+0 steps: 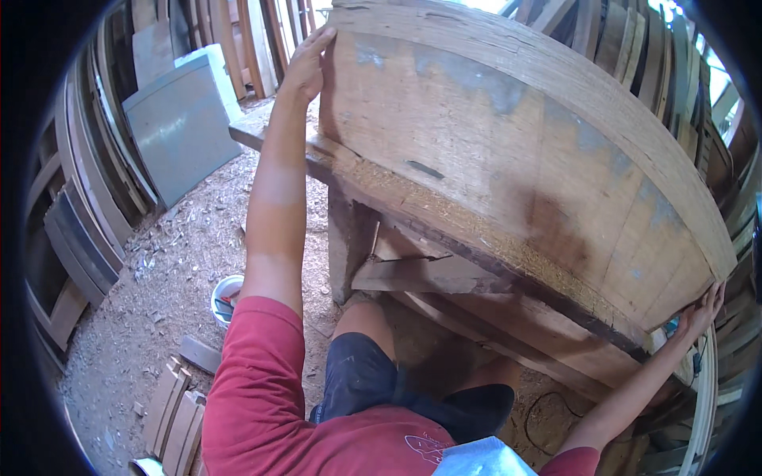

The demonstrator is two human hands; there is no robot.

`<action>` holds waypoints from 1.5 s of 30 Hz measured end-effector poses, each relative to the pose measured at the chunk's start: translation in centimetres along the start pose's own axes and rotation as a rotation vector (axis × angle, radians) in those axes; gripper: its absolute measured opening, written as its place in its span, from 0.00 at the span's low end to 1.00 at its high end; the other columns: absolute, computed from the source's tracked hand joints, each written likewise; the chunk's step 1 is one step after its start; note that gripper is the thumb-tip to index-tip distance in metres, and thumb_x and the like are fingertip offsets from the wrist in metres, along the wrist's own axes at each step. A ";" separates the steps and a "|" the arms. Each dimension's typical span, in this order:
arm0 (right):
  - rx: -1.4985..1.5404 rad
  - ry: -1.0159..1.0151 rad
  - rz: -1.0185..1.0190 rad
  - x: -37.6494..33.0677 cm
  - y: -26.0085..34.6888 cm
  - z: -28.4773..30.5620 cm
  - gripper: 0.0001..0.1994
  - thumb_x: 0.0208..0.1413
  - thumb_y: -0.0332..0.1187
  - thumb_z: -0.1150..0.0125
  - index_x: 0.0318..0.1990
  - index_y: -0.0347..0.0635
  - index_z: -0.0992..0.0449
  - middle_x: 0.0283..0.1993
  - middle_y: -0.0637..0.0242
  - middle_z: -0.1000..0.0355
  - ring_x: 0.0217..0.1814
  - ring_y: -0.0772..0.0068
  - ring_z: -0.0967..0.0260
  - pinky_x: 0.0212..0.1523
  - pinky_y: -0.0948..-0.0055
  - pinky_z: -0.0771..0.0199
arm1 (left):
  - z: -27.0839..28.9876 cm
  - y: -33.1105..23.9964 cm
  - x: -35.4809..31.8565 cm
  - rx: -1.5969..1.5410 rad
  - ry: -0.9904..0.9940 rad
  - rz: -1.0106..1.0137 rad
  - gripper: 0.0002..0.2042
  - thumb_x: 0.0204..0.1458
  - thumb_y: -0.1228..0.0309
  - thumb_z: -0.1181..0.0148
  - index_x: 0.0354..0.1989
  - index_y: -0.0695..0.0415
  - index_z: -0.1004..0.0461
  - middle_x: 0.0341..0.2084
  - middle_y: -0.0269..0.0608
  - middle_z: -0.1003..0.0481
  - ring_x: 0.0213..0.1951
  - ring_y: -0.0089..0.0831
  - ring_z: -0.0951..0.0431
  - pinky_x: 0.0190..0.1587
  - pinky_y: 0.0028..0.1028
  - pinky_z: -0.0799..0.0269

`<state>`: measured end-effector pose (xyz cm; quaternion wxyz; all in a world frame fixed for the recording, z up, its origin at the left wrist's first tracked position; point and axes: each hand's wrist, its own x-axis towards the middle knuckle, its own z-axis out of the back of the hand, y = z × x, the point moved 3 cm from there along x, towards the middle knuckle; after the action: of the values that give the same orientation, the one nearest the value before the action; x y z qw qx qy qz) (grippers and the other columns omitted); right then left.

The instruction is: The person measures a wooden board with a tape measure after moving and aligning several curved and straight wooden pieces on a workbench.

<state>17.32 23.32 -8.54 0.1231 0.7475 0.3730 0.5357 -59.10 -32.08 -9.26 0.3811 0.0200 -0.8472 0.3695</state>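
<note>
Everywhere sawdust floor [159, 270], stacked planks [87, 182].

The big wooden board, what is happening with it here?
A person holds a large wooden panel on its edge on a rough workbench strewn with sawdust. The left hand grips the panel's upper left end, and the right hand holds its lower right end. Both arms are spread wide. More planks lean around the walls, and a small white bucket stands on the sawdust floor.
</note>
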 end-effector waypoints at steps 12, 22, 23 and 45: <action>-0.011 -0.034 -0.002 1.3 -0.9 0.9 0.28 0.66 0.38 0.37 0.70 0.41 0.36 0.69 0.56 0.34 0.73 0.62 0.38 0.72 0.62 0.42 | -1.1 0.0 -0.6 0.019 -0.011 0.033 0.24 0.65 0.61 0.41 0.66 0.61 0.31 0.59 0.38 0.25 0.62 0.29 0.28 0.67 0.28 0.36; 0.024 -0.059 0.021 0.3 -0.6 -0.6 0.24 0.66 0.35 0.36 0.65 0.35 0.33 0.62 0.59 0.28 0.66 0.66 0.32 0.65 0.67 0.33 | -1.5 -0.3 -0.6 -0.083 -0.057 0.165 0.26 0.67 0.56 0.43 0.67 0.59 0.32 0.63 0.39 0.28 0.65 0.33 0.30 0.70 0.31 0.39; 0.041 -0.057 0.020 0.5 -0.6 -0.6 0.23 0.66 0.35 0.36 0.64 0.35 0.32 0.60 0.60 0.27 0.64 0.67 0.30 0.64 0.66 0.31 | 0.2 0.2 0.8 -0.143 -0.033 0.198 0.23 0.64 0.60 0.38 0.62 0.62 0.27 0.58 0.41 0.24 0.60 0.32 0.25 0.66 0.28 0.34; 0.081 -0.036 0.052 -1.0 0.7 -1.4 0.23 0.64 0.29 0.34 0.63 0.31 0.33 0.55 0.58 0.25 0.57 0.70 0.26 0.58 0.72 0.26 | -1.2 0.4 -0.6 0.003 -0.016 0.201 0.25 0.68 0.59 0.45 0.66 0.65 0.32 0.63 0.44 0.28 0.64 0.33 0.29 0.70 0.32 0.38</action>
<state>16.24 21.83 -8.31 0.0857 0.7709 0.3724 0.5096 -58.05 -31.13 -9.34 0.3353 -0.0614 -0.8474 0.4071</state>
